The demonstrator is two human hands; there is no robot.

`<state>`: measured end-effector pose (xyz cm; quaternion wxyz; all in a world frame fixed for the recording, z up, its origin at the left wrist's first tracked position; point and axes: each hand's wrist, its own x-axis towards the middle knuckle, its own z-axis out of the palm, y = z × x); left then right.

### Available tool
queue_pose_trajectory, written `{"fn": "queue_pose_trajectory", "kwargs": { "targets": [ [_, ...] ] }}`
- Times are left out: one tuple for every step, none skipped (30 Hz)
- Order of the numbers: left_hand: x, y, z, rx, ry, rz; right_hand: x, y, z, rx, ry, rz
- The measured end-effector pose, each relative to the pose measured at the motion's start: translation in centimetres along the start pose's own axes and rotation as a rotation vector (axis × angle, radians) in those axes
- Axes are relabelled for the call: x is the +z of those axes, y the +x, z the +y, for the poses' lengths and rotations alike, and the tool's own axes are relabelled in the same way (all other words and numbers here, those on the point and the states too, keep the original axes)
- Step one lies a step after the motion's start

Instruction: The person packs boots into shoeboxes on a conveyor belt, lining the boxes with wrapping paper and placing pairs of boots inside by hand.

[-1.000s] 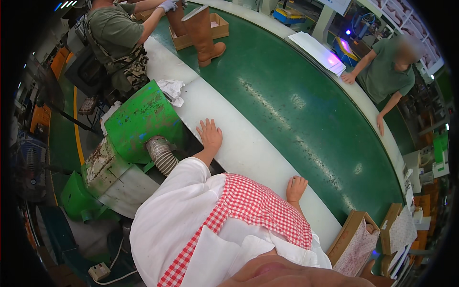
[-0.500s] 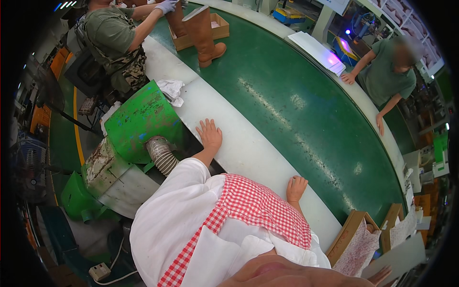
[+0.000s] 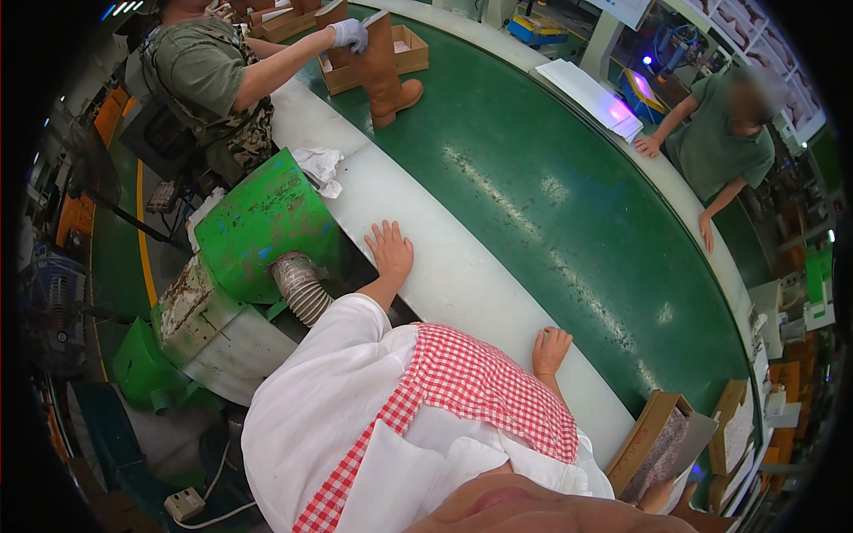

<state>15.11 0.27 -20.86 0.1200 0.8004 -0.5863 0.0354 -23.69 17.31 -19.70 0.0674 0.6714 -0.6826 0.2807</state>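
My left hand [image 3: 389, 251] lies palm down on the white work ledge [image 3: 462, 298] with its fingers spread, holding nothing. Farther right along the same ledge rests my right hand [image 3: 551, 352], its fingers curled loosely together and nothing visible in them. Both hands are beside the green conveyor belt [image 3: 542, 222]. At the far left of the belt, a co-worker's gloved hand [image 3: 350, 35] touches the shaft of an upright brown boot [image 3: 382, 75]. A crumpled white cloth [image 3: 320, 169] lies on the ledge beyond my left hand.
A green metal hood [image 3: 267, 226] with a flexible duct [image 3: 302, 289] stands left of my arm. Open cardboard boxes [image 3: 644, 440] with patterned paper are at lower right, another person's hand [image 3: 657, 496] near them. A person [image 3: 729, 133] leans on the far ledge by white sheets [image 3: 591, 96].
The co-worker's gloved hand has come down and right onto the boot. At lower right, the other person's hand and a box's paper and flap have shifted. My hands have not moved.
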Motion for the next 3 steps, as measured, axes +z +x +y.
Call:
{"fn": "queue_pose_trajectory", "kwargs": {
  "targets": [
    [0.02, 0.01, -0.04, 0.002, -0.001, -0.002, -0.02, 0.0, -0.03, 0.002, 0.0, -0.002],
    [0.04, 0.02, -0.06, -0.001, 0.004, -0.015, -0.01, 0.0, -0.03, 0.003, 0.0, -0.005],
    [0.03, 0.06, -0.04, -0.004, 0.008, -0.03, 0.0, -0.02, 0.0, 0.005, 0.0, -0.008]
  ]
}}
